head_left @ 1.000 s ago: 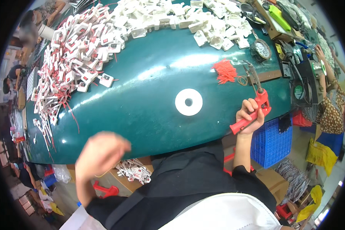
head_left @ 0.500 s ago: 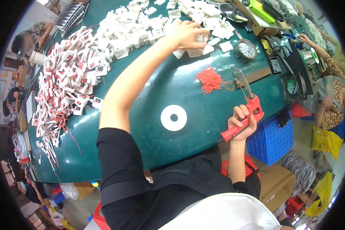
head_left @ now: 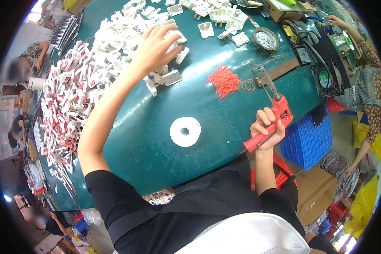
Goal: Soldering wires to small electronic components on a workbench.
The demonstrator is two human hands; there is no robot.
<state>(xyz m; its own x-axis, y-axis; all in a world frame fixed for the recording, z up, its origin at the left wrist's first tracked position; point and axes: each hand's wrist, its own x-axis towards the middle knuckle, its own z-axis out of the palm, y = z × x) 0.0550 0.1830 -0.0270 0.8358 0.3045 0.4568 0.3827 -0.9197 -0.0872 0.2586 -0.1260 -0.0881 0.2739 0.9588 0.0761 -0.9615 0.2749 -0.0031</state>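
My right hand is wrapped round the red handle of a soldering gun, whose metal tip points up and away over the table. At the far middle, my left hand is spread over a heap of white plastic housings, fingers apart. A few housings lie by its palm and wrist. Between my arms sits a white spool with a hole in its middle. Short red sticks or tubes lie in a bundle beside a thin rubber band.
On the left spreads a pile of white parts with red wires. A round pot of silvery bits stands at the far right, near a soldering station. A blue crate stands below the table's right edge. A co-worker is beyond it.
My left hand has swept leftward, and housings around it have shifted left, opening a gap beside those at the far right. My right hand still holds the soldering gun in nearly the same place.
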